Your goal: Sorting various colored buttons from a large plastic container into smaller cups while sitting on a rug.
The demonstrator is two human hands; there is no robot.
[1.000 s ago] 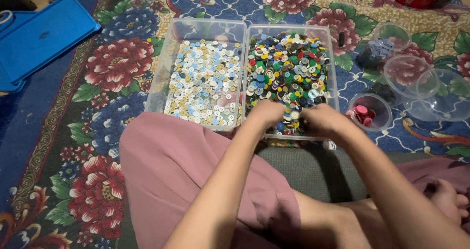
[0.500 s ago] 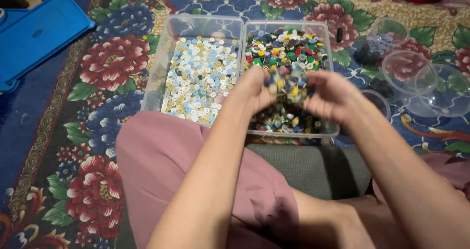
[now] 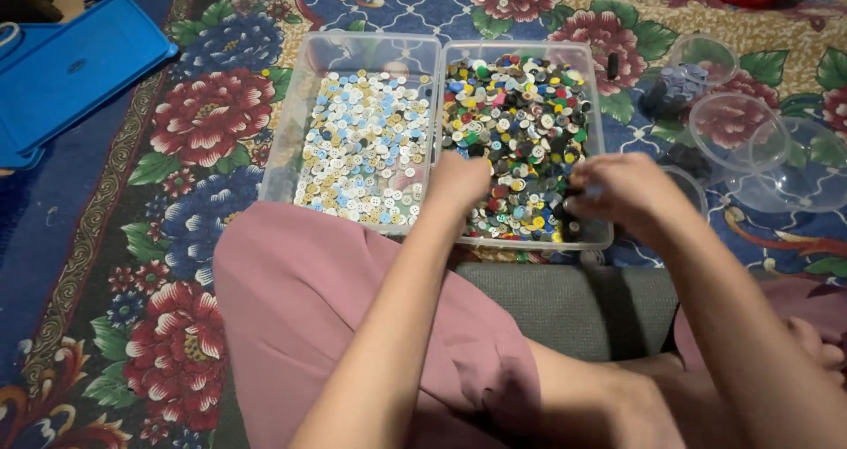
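Observation:
Two clear plastic bins stand side by side on the floral carpet. The left bin [image 3: 287, 149] holds pale white, blue and tan buttons. The right bin [image 3: 593, 87] is full of mixed coloured buttons [image 3: 520, 114]. My left hand [image 3: 459, 180] is a loose fist at the front of the right bin, close to the wall between the bins. Over that bin's front right corner, my right hand [image 3: 618, 189] has its fingers curled down into the coloured buttons, and a pale button shows between them.
A blue lid [image 3: 71, 70] lies at the far left. Several clear round tubs [image 3: 737, 131] sit to the right of the bins, one with dark blue buttons [image 3: 670, 87]. My pink-clad knee [image 3: 309, 308] and a grey cushion [image 3: 565, 303] are in front.
Half a second ago both hands were raised together over the coloured buttons. They have since parted and dropped, the right one moving to the bin's front right corner.

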